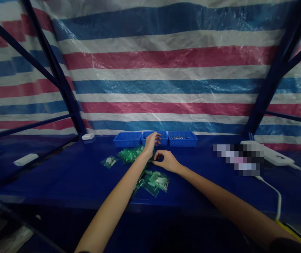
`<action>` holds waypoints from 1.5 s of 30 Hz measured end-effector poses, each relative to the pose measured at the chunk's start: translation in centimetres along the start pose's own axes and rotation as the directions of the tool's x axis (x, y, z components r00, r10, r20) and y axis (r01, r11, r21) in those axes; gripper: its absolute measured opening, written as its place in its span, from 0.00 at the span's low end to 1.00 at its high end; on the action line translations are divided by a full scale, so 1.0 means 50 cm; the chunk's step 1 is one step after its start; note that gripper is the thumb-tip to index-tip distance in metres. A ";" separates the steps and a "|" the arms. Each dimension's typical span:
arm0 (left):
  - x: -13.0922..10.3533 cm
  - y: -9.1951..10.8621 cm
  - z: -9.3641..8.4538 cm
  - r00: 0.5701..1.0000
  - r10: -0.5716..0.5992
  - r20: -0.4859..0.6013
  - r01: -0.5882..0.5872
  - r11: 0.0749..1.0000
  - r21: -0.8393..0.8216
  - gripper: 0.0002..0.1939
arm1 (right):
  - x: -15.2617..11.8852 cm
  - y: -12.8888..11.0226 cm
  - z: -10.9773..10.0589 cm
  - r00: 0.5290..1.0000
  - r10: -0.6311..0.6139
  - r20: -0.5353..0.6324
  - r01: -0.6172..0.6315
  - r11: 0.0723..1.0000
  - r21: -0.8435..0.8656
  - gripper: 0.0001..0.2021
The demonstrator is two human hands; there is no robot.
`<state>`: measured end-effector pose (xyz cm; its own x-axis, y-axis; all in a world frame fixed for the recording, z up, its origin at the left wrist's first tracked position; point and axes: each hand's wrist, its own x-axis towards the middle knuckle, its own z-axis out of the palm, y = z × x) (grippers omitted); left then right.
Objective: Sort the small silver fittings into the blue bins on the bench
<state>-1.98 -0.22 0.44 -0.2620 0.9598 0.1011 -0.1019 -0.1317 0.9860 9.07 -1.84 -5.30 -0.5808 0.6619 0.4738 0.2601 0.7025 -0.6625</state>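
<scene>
Along the far edge of the bench [205,182], three blue trays sit side by side: the left tray [127,144], the middle tray [163,143] and the right tray [183,143]. We see small metal pieces [180,137] in the right tray. Our left hand [152,143] is up at the middle tray, covering part of it from our view, with its fingers loosely bent and slightly apart; we cannot tell whether it holds anything. Our right hand [167,161] is just nearer to us and to the right, thumb and forefinger curved round toward each other in a narrow ring. We cannot tell whether anything small is pinched at their tips.

Below and around our left wrist lie the bags, clear and greenish, in two clusters. The far pile [129,154] lies in front of the left tray, with one single bag [110,161] just beside it on the left, pale pieces showing inside. The near pile [157,181] lies closer to us, right of our left forearm, its bags overlapping.

Out to the left we have two small white boxes [26,159], well apart from each other. On the right rests a white device [270,153] with a cable, next to a pixelated patch. Behind everything hangs a striped sheet [166,84].
</scene>
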 end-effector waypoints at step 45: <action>0.021 -0.002 -0.033 0.998 -0.058 -0.012 0.055 0.984 -0.168 0.21 | -0.011 -0.047 -0.078 0.920 0.041 0.389 -0.073 0.995 0.067 0.26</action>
<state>-3.81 0.38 0.22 -0.2674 0.9627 0.0422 -0.2756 -0.1184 0.9539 11.77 -2.82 -1.76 -0.8237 0.5366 0.1830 0.2497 0.6333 -0.7325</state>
